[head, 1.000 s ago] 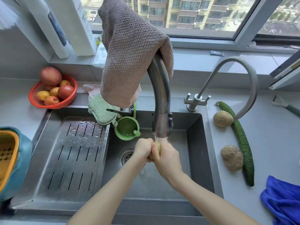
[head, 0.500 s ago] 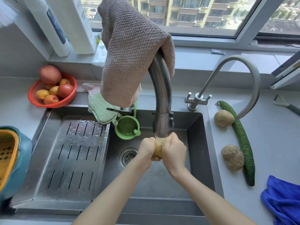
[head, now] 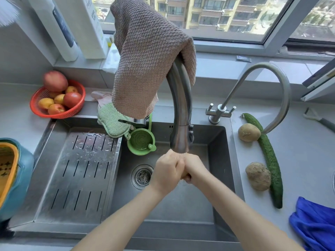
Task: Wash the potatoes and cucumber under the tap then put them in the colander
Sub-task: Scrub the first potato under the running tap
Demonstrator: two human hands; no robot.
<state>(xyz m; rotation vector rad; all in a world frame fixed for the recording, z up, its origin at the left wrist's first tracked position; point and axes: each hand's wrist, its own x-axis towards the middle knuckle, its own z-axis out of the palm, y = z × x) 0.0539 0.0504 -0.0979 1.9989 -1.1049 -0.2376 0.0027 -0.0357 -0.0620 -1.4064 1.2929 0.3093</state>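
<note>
Potatoes numbered three, and the held potato [head: 185, 175] sat over the sink [head: 217, 142], directly below the spout of the tap [head: 181, 115]. It was almost wholly hidden, with only a sliver of skin showing at the near side of the clasp. The left hand [head: 167, 170] and right hand [head: 195, 168] were both curled tight around it, knuckles meeting. Whether water was running could not be made out.

A wet, rounded potato would probably be slippery. A squeeze from both sides could shoot it out into the basin toward the drain [head: 142, 176]. The hands sat close under the spout, so lifting them carelessly might knock them against the metal.

On the counter [head: 308, 160] to the right lay the far potato [head: 249, 132] and the near potato [head: 258, 176], the latter looking dirty. Each lay right beside the cucumber [head: 270, 160], seemingly touching it. The cucumber's far end ran under the arc of the second tap [head: 272, 78], so a hasty grab there could catch that pipe.

The colander [head: 7, 169] stood at the far left edge, beyond the drain rack [head: 81, 178]. Each washed piece would have to cross the sink's width dripping, and could be dropped on the way.
</note>
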